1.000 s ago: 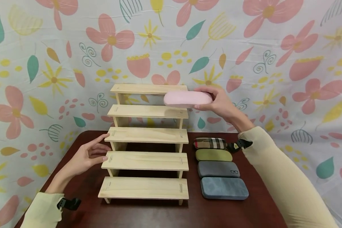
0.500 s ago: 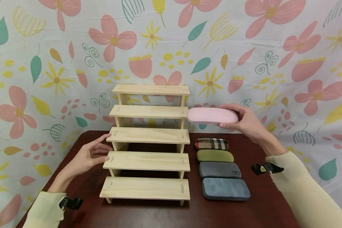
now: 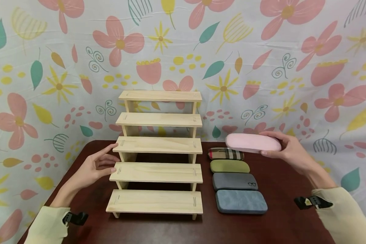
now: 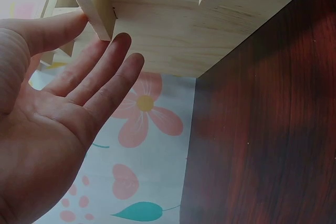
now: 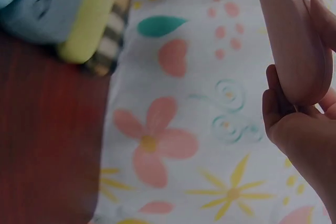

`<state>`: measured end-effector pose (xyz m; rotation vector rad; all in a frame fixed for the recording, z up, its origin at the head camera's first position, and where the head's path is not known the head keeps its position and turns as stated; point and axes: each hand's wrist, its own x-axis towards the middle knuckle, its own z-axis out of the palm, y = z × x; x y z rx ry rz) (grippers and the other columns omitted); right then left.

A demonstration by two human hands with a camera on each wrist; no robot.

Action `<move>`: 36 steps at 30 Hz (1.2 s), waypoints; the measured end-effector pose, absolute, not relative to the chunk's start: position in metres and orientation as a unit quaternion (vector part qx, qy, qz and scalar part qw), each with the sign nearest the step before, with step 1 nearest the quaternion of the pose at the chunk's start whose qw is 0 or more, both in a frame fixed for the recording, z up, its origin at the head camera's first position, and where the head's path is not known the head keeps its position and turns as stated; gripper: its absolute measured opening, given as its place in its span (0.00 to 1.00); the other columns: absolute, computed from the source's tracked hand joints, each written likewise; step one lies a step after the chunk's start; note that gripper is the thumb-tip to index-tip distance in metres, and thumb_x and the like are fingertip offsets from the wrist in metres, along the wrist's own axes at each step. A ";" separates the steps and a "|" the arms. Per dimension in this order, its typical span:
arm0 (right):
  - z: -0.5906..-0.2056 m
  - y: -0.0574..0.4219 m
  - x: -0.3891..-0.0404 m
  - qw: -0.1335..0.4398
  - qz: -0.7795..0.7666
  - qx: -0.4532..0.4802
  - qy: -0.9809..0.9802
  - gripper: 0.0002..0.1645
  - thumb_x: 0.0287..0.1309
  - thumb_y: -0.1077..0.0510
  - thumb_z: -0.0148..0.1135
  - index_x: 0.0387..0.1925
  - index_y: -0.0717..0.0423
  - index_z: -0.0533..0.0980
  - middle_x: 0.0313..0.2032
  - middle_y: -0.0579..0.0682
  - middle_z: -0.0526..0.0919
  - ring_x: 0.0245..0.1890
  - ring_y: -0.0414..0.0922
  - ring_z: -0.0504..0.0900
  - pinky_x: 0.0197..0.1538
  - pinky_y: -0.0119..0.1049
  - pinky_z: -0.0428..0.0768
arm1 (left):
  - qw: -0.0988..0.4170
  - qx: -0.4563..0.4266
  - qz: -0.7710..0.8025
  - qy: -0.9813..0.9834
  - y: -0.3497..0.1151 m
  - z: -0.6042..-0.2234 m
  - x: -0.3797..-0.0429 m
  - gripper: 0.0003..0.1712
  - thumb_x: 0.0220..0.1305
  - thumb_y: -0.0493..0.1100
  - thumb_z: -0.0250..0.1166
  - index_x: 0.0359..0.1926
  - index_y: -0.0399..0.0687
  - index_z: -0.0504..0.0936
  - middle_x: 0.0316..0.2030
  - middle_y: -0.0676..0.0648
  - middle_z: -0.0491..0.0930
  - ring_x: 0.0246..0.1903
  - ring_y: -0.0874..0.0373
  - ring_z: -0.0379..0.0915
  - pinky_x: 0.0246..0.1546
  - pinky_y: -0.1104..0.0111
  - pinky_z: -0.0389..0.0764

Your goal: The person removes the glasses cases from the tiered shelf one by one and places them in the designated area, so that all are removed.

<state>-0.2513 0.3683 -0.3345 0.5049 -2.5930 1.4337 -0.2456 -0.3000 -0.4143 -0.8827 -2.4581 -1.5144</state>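
Note:
My right hand point(image 3: 292, 152) grips a pale pink glasses case point(image 3: 251, 142) by its right end, raised above the back right of the table. In the right wrist view the same pink case point(image 5: 294, 40) lies between thumb and fingers. My left hand point(image 3: 89, 169) is at the left side of a five-step wooden display stand point(image 3: 155, 173), fingers fairly straight, touching board ends. Seen from the left wrist, the thumb rests against a board end point(image 4: 95, 6). Nothing lies on the stand's steps.
Right of the stand, glasses cases lie in a column: plaid point(image 3: 225, 153), olive green point(image 3: 229, 166), grey point(image 3: 235, 181) and blue point(image 3: 241, 202). They rest on a dark red-brown table point(image 3: 158, 232). A flower-print cloth point(image 3: 183, 44) hangs behind.
The right hand has carried the pink case rightward and down, from in front of the stand's upper steps to the back right. The left hand stays at the stand.

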 end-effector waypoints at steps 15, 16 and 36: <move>-0.388 0.438 -0.230 0.060 0.436 0.116 -0.890 0.35 0.63 0.63 0.75 0.70 0.58 0.74 0.60 0.35 0.74 0.50 0.33 0.76 0.44 0.25 0.78 | 0.070 -0.295 -0.497 -0.813 -0.298 -0.416 -0.248 0.50 0.64 0.25 0.72 0.83 0.45 0.60 0.53 0.32 0.82 0.51 0.59 0.83 0.51 0.71 0.83; -0.390 0.441 -0.230 0.056 0.439 0.113 -0.890 0.35 0.63 0.64 0.75 0.70 0.58 0.74 0.60 0.35 0.74 0.50 0.33 0.76 0.43 0.26 0.79 | 0.070 -0.294 -0.496 -0.814 -0.298 -0.415 -0.248 0.50 0.64 0.25 0.72 0.83 0.45 0.60 0.52 0.33 0.82 0.51 0.59 0.83 0.51 0.71 0.83; -0.438 0.502 -0.227 -0.045 0.437 0.044 -0.898 0.37 0.67 0.56 0.73 0.74 0.60 0.70 0.55 0.27 0.74 0.47 0.34 0.78 0.44 0.31 0.80 | 0.072 -0.299 -0.497 -0.811 -0.300 -0.416 -0.248 0.50 0.64 0.24 0.72 0.82 0.42 0.60 0.53 0.27 0.80 0.51 0.59 0.83 0.52 0.68 0.83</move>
